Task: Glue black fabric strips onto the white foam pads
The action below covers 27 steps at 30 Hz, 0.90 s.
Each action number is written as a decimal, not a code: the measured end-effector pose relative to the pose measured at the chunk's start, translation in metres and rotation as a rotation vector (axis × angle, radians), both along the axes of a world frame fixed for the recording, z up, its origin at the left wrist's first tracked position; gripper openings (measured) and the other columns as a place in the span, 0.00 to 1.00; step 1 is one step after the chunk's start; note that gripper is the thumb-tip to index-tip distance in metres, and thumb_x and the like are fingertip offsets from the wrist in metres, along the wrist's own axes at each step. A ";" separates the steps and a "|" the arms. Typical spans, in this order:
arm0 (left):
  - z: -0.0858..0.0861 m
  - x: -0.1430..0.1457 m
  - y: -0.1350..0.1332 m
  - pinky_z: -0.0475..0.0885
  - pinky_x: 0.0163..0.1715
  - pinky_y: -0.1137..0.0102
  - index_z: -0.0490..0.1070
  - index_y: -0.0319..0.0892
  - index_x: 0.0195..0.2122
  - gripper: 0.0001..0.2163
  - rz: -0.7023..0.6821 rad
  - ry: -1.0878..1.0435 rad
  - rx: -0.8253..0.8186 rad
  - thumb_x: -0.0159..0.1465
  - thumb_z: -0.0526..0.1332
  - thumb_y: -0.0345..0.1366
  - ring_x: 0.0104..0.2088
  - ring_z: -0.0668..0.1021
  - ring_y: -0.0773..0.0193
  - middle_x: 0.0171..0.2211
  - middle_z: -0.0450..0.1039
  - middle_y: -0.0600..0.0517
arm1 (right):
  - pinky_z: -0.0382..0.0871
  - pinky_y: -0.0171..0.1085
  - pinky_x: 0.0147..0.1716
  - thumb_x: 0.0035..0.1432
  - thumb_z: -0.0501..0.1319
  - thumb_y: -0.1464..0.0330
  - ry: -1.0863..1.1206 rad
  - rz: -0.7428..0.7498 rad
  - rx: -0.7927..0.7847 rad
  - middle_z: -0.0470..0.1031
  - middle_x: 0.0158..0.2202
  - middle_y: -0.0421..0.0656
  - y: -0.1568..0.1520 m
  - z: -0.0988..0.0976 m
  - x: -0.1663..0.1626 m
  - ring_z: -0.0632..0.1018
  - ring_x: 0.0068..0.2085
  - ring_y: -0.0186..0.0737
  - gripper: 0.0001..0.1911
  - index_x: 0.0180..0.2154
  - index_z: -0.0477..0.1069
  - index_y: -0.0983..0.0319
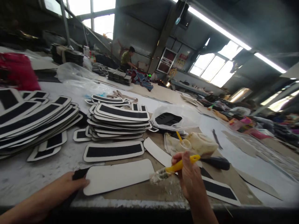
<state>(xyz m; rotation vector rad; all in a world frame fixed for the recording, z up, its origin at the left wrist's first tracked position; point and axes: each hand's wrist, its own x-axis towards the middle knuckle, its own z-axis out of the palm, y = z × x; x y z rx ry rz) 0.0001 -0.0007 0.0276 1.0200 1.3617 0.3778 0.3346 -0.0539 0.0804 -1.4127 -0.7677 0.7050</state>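
My left hand pinches the left end of a pale, slightly curved panel with rounded corners, near the table's front edge. Some black material shows under my fingers there. In my right hand is a glue brush with a yellow handle. Its clumped, sticky bristles are at the panel's right end; whether they touch it I cannot tell. Behind lies a white-edged panel with a black strip, and to its right another pale panel is partly hidden by my right hand.
Stacks of black-and-white panels stand at the left and centre. A crusted, glue-stained container and a dark-handled tool are to the right. Behind is a plastic bag. Another person works at the far end.
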 end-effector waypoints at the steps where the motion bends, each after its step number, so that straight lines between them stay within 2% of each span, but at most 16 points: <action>1: 0.003 0.001 -0.003 0.71 0.40 0.67 0.73 0.42 0.34 0.16 0.013 -0.015 -0.029 0.46 0.65 0.44 0.40 0.77 0.52 0.32 0.79 0.55 | 0.62 0.31 0.22 0.52 0.56 0.46 0.032 0.070 -0.007 0.66 0.23 0.39 0.001 -0.001 -0.011 0.66 0.24 0.32 0.25 0.26 0.67 0.63; 6: 0.006 0.011 -0.022 0.72 0.38 0.69 0.71 0.43 0.38 0.18 0.115 -0.119 -0.109 0.47 0.64 0.46 0.40 0.78 0.53 0.33 0.79 0.53 | 0.61 0.30 0.23 0.54 0.59 0.53 0.144 0.340 0.014 0.67 0.25 0.39 0.011 -0.015 -0.074 0.66 0.25 0.32 0.18 0.27 0.67 0.62; 11: 0.004 0.005 -0.026 0.71 0.40 0.70 0.71 0.44 0.38 0.13 0.057 -0.162 -0.121 0.52 0.61 0.42 0.41 0.77 0.56 0.34 0.78 0.53 | 0.64 0.31 0.26 0.57 0.57 0.55 0.180 0.443 -0.019 0.67 0.26 0.39 0.020 -0.040 -0.122 0.68 0.26 0.32 0.16 0.28 0.66 0.62; 13: 0.003 0.003 -0.026 0.71 0.39 0.70 0.71 0.43 0.35 0.10 -0.009 -0.148 -0.082 0.54 0.58 0.39 0.39 0.77 0.57 0.32 0.78 0.53 | 0.64 0.32 0.27 0.58 0.56 0.55 0.088 0.460 -0.052 0.68 0.26 0.39 0.020 -0.046 -0.126 0.68 0.26 0.33 0.17 0.27 0.67 0.62; 15: 0.001 0.002 -0.026 0.70 0.35 0.71 0.72 0.42 0.31 0.09 -0.046 -0.112 -0.032 0.54 0.56 0.39 0.35 0.76 0.58 0.29 0.77 0.53 | 0.64 0.32 0.27 0.57 0.56 0.55 -0.045 0.416 -0.067 0.67 0.25 0.40 0.019 -0.046 -0.120 0.68 0.26 0.34 0.18 0.26 0.67 0.62; 19: -0.005 0.002 -0.026 0.66 0.30 0.71 0.70 0.41 0.25 0.11 -0.059 -0.064 0.030 0.54 0.56 0.43 0.29 0.73 0.61 0.24 0.74 0.54 | 0.64 0.32 0.27 0.57 0.56 0.55 -0.253 0.277 -0.051 0.66 0.24 0.39 0.013 -0.034 -0.106 0.69 0.27 0.34 0.18 0.25 0.67 0.62; 21: -0.007 0.002 -0.025 0.65 0.29 0.71 0.69 0.41 0.23 0.12 -0.072 -0.056 0.045 0.52 0.56 0.45 0.27 0.72 0.61 0.23 0.72 0.54 | 0.64 0.32 0.26 0.58 0.55 0.55 -0.266 0.257 -0.042 0.66 0.24 0.39 0.011 -0.030 -0.112 0.69 0.26 0.34 0.18 0.25 0.68 0.62; 24: -0.007 0.001 -0.023 0.64 0.28 0.71 0.67 0.42 0.21 0.13 -0.093 -0.034 0.070 0.51 0.56 0.47 0.27 0.71 0.61 0.21 0.70 0.55 | 0.64 0.32 0.25 0.58 0.54 0.54 -0.169 0.314 -0.028 0.67 0.23 0.40 0.012 -0.032 -0.127 0.69 0.25 0.34 0.19 0.25 0.67 0.62; 27: -0.008 0.001 -0.023 0.65 0.31 0.69 0.68 0.42 0.21 0.14 -0.108 -0.005 0.096 0.49 0.56 0.48 0.30 0.73 0.56 0.24 0.73 0.52 | 0.63 0.32 0.24 0.58 0.54 0.54 -0.216 0.333 -0.053 0.66 0.22 0.39 0.014 -0.038 -0.127 0.68 0.24 0.34 0.20 0.24 0.66 0.62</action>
